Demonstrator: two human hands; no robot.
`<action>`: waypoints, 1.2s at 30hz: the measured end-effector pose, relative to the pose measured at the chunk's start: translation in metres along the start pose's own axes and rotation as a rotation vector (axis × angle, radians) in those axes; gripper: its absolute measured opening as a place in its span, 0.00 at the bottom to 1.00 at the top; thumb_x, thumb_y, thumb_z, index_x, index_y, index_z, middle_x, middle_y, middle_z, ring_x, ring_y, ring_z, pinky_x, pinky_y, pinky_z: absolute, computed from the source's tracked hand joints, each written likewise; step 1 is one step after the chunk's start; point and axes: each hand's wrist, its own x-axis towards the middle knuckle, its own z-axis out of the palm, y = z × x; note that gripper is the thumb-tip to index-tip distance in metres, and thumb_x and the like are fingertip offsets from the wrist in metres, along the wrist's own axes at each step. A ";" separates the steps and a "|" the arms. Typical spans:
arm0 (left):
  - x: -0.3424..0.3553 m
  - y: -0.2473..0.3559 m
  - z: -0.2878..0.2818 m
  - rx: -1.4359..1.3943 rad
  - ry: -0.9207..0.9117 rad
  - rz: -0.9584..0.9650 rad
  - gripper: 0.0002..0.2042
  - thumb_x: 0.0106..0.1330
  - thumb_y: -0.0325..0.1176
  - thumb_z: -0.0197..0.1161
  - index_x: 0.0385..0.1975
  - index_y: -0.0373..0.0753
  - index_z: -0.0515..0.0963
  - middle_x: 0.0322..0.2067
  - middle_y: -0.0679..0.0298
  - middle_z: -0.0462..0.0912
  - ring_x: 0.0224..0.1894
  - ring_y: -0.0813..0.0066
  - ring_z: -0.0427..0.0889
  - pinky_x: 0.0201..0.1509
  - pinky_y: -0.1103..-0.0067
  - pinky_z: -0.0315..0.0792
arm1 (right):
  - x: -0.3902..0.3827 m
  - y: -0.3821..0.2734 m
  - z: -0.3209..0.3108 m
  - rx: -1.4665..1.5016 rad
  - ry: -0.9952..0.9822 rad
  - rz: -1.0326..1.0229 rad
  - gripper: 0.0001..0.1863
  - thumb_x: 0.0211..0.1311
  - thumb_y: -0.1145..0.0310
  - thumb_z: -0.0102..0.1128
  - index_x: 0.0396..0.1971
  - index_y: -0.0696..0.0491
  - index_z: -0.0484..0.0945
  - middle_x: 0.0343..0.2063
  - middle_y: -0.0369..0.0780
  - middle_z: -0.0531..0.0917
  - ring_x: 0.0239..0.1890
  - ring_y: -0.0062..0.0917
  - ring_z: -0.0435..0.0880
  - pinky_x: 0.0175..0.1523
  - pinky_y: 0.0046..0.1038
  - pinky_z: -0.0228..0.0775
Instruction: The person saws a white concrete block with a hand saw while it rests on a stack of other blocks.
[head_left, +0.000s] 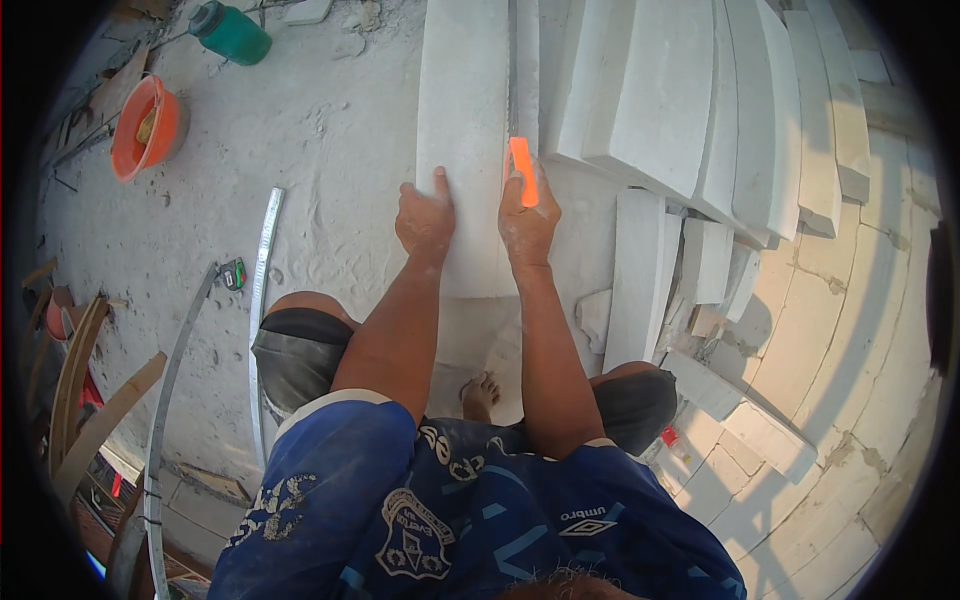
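Note:
A pale concrete block (460,90) lies lengthwise in front of me, with a long narrow cut along its right part. My left hand (425,215) grips the near part of its left edge, fingers bent over the side and thumb pointing forward. My right hand (527,222) is closed on the orange handle (522,160) of a saw, whose dark blade (512,70) runs forward in the cut. How deep the blade sits is hidden.
Stacked blocks (650,100) stand to the right, beside a block wall (840,330). On the left are an orange bucket (130,140), a green jug (235,40), metal strips (265,270), a tape measure (233,275) and wooden boards (100,420). My bare foot (478,395) shows below the block.

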 end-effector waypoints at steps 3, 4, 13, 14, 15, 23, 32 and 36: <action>-0.002 0.006 0.004 -0.014 -0.021 -0.012 0.38 0.71 0.68 0.51 0.54 0.31 0.75 0.50 0.42 0.84 0.54 0.43 0.85 0.60 0.58 0.76 | 0.046 -0.013 0.010 0.069 -0.032 0.104 0.23 0.69 0.69 0.58 0.62 0.61 0.78 0.31 0.44 0.87 0.32 0.25 0.84 0.46 0.28 0.78; -0.004 0.008 0.004 -0.021 -0.047 -0.011 0.38 0.71 0.68 0.51 0.53 0.31 0.75 0.50 0.43 0.84 0.54 0.43 0.85 0.60 0.58 0.76 | 0.054 -0.010 0.013 0.067 -0.035 0.105 0.23 0.69 0.69 0.58 0.62 0.61 0.78 0.31 0.44 0.87 0.32 0.25 0.84 0.46 0.28 0.78; 0.001 0.002 -0.004 -0.016 -0.058 -0.037 0.37 0.72 0.68 0.51 0.53 0.32 0.75 0.50 0.44 0.84 0.53 0.44 0.85 0.58 0.59 0.77 | -0.003 0.001 0.006 0.018 -0.001 0.012 0.21 0.70 0.71 0.57 0.61 0.60 0.79 0.35 0.42 0.88 0.33 0.24 0.84 0.45 0.27 0.77; 0.001 0.002 -0.005 -0.009 -0.058 -0.035 0.37 0.72 0.68 0.51 0.53 0.32 0.75 0.50 0.44 0.84 0.53 0.44 0.85 0.58 0.59 0.77 | -0.001 0.003 0.008 0.025 0.005 -0.024 0.22 0.70 0.70 0.57 0.61 0.61 0.78 0.33 0.41 0.87 0.32 0.24 0.83 0.45 0.27 0.77; 0.001 0.004 -0.003 -0.014 -0.063 -0.026 0.37 0.72 0.68 0.51 0.53 0.32 0.75 0.50 0.44 0.84 0.53 0.44 0.85 0.58 0.59 0.77 | 0.005 0.003 0.009 0.026 0.023 -0.068 0.22 0.69 0.70 0.58 0.61 0.61 0.78 0.32 0.41 0.87 0.32 0.23 0.82 0.44 0.27 0.77; -0.002 0.007 0.000 -0.038 -0.059 -0.006 0.38 0.72 0.68 0.51 0.54 0.31 0.75 0.50 0.44 0.84 0.53 0.43 0.84 0.59 0.58 0.76 | 0.051 -0.014 0.020 -0.005 -0.019 0.095 0.25 0.70 0.66 0.59 0.63 0.61 0.77 0.28 0.41 0.84 0.30 0.24 0.82 0.43 0.28 0.77; -0.006 0.012 0.003 -0.045 -0.083 0.013 0.38 0.72 0.67 0.51 0.54 0.29 0.74 0.48 0.41 0.84 0.51 0.41 0.85 0.58 0.57 0.77 | 0.047 -0.009 0.017 -0.094 -0.037 0.089 0.24 0.71 0.65 0.56 0.63 0.58 0.78 0.40 0.49 0.88 0.42 0.34 0.88 0.52 0.33 0.78; -0.003 0.005 0.002 -0.049 -0.043 0.019 0.38 0.72 0.67 0.51 0.53 0.29 0.75 0.48 0.41 0.84 0.51 0.41 0.85 0.58 0.57 0.77 | 0.052 -0.016 0.013 -0.034 -0.048 0.119 0.26 0.69 0.62 0.58 0.62 0.60 0.77 0.32 0.53 0.88 0.33 0.39 0.89 0.45 0.35 0.81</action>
